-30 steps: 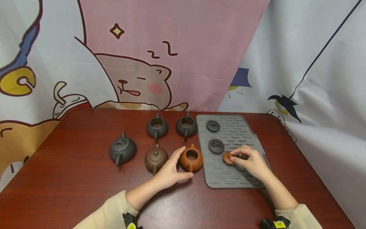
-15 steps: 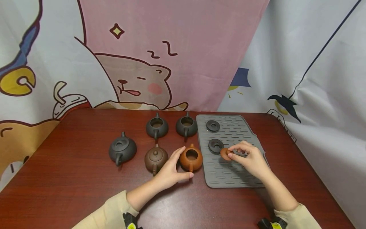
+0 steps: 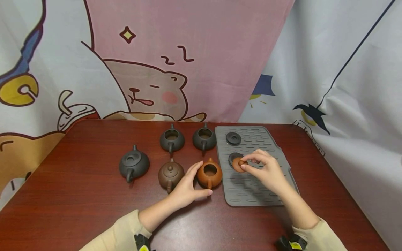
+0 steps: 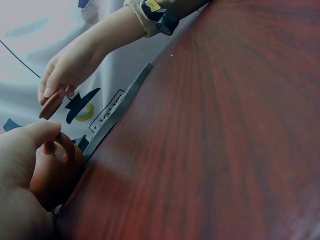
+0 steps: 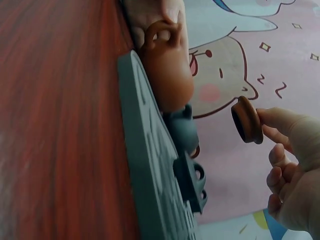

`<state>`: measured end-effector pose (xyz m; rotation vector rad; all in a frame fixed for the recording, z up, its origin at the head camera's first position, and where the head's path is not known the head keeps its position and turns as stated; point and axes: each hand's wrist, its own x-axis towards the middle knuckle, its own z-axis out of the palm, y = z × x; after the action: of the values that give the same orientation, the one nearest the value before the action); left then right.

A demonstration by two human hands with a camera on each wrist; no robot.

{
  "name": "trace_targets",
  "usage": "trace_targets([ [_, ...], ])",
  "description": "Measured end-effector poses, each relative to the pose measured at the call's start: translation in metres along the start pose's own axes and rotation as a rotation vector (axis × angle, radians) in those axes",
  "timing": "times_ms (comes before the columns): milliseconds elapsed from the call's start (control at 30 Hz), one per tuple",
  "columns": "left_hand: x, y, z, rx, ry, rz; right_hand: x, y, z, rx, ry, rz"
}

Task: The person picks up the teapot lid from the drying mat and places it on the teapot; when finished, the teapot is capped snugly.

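My left hand (image 3: 186, 188) holds an orange-brown clay teapot (image 3: 216, 180) from its left side, thumb at the handle and fingers near the spout. The teapot stands uncovered on the table, its opening facing up. My right hand (image 3: 267, 170) pinches the knob of a matching orange-brown lid (image 3: 237, 166). In the right wrist view this lid (image 5: 246, 120) is raised well above the grey mat (image 5: 142, 130), its underside facing the teapot's side. From the head, the lid partly covers a dark lid (image 3: 232, 157) lying on the mat.
Two dark teapots without lids, a left one (image 3: 172, 143) and a right one (image 3: 204, 143), stand at the back. A brown lidded teapot (image 3: 166, 174) is beside my left hand, a dark lidded teapot (image 3: 139, 165) farther left. Another dark lid (image 3: 233, 138) lies on the mat.
My right hand has lifted the orange-brown lid off the mat and carried it left, toward the teapot. My left hand stays in place at the teapot.
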<state>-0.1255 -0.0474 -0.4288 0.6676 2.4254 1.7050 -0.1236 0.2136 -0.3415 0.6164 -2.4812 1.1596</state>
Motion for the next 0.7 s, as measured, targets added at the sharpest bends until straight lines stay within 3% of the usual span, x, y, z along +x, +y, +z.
trace_targets([
  [333, 0.001, -0.001, 0.0, -0.003, 0.006, 0.013, 0.013, -0.015, 0.016, 0.094, -0.027, -0.051],
  [567, 0.0, 0.0, 0.0, -0.008, -0.011, -0.002, 0.018, 0.016, 0.039, 0.087, -0.065, -0.063],
  [700, 0.0, -0.001, -0.001, -0.011, -0.021, -0.01, 0.02, 0.014, 0.048, 0.092, -0.073, -0.075],
])
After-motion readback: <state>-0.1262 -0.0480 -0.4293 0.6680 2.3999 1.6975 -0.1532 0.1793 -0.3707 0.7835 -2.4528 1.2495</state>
